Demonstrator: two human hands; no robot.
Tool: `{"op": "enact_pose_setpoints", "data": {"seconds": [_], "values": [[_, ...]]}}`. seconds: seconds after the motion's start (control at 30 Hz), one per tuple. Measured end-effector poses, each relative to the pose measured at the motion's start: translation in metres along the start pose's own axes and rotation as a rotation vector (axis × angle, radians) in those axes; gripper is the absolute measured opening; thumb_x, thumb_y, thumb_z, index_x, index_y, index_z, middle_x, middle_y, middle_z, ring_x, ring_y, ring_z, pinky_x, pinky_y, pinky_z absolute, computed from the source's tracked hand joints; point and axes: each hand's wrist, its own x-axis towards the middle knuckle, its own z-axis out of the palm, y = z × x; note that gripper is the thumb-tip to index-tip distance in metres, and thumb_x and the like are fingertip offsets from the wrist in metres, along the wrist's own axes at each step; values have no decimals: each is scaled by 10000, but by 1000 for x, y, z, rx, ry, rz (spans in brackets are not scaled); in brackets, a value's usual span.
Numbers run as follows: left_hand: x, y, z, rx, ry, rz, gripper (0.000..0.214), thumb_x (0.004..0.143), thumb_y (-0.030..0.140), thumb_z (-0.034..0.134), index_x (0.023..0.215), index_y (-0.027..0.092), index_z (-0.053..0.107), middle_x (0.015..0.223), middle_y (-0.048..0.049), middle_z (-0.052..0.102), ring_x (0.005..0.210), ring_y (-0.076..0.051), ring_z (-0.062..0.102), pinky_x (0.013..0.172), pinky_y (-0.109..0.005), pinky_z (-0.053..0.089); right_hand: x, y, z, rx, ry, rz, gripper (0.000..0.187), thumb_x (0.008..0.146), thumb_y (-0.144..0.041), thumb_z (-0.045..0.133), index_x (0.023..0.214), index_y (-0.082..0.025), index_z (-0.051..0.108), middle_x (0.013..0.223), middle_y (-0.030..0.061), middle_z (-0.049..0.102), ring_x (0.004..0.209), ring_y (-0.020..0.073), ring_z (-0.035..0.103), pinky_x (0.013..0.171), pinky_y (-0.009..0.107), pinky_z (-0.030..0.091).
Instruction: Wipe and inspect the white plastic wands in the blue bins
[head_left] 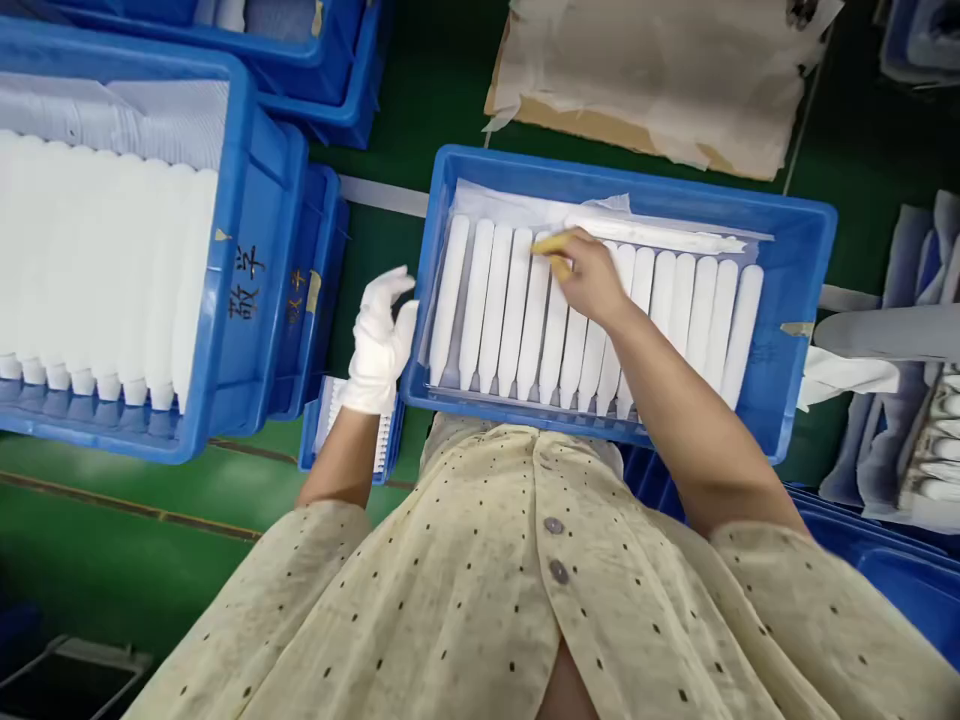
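Note:
My left hand (381, 340), in a white glove, is raised just outside the left wall of a blue plastic bin (806, 290). Its fingers are apart and it holds nothing. Inside the bin lies a row of long white round-ended pieces (480, 305), side by side on a thin sheet. Over the upper middle of this row reaches my right hand (589, 275), bare apart from yellow finger covers on the thumb and forefinger. Those two digits are slightly apart above the piece tops, a bit blurred, with nothing visible between them. Whether they touch a piece is unclear.
To the left, stacked blue bins (247, 270) hold a dense row of similar white pieces (105, 270). Another blue bin (322, 75) stands behind them. A paper-covered board (645, 75) lies beyond the middle bin. At far right are grey sheets (892, 400) and more white pieces.

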Motion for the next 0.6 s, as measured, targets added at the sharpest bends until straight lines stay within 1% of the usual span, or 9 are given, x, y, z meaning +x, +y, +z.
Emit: {"op": "enact_pose_setpoints", "data": {"seconds": [0.1,0.13,0.2,0.3,0.37,0.43,0.53,0.57,0.6], "values": [[18,-7,21,-63,-96,55,605,1018,621,525,1405,161,588,1553,-202,540,1480,-301,502,1288,-466,339,76,-3,73,-21,-183,-89,197,869,-132,655,1035,-234,681,1238,91,677,1213,299,648,1136,489,511],[21,-10,26,-69,-117,52,627,1017,634,516,1424,162,578,1578,-202,517,1505,-307,475,1309,-474,300,94,-2,91,-54,-187,-70,192,861,-155,695,1038,-227,670,1251,100,665,1247,328,623,1130,515,507],[22,-15,33,-68,-140,29,615,1025,613,506,1452,173,563,1608,-188,492,1529,-307,447,1328,-480,260,120,3,118,-95,-137,-11,175,874,-247,745,1015,-227,642,1195,103,661,1220,352,610,1081,546,523],[21,-19,37,-31,-151,-9,559,1039,528,514,1476,184,562,1604,-166,504,1536,-292,444,1335,-461,256,138,12,137,-102,-63,45,222,920,-410,735,921,-240,592,1043,88,654,1091,328,631,974,520,558],[22,-17,36,-6,-140,-29,544,1032,502,537,1467,179,581,1604,-166,502,1545,-294,433,1341,-451,249,142,11,138,-79,-50,51,293,938,-491,709,870,-246,563,970,79,640,1037,313,642,916,487,569],[24,-10,33,-20,-95,-35,561,1006,520,593,1452,180,592,1620,-166,480,1576,-310,384,1351,-463,216,140,-2,127,-44,-41,49,357,968,-571,648,865,-242,555,930,71,623,1039,311,652,894,476,570],[23,11,28,-118,-21,-16,687,923,548,732,1485,200,544,1688,-148,389,1640,-326,237,1364,-498,149,119,-47,87,-31,-20,3,465,1063,-637,412,962,-218,587,993,54,619,1154,288,642,971,491,548],[21,21,27,-174,-30,-23,745,886,545,782,1499,211,523,1692,-141,386,1643,-330,227,1359,-513,169,106,-66,69,-52,-7,-35,501,1090,-621,313,1015,-218,602,1061,40,629,1196,257,626,1012,485,527],[17,30,27,-238,-81,-51,794,852,535,822,1511,222,508,1679,-135,410,1630,-337,263,1345,-527,225,91,-85,52,-95,14,-73,520,1104,-589,247,1055,-227,617,1137,21,640,1215,219,609,1037,471,507]]}}
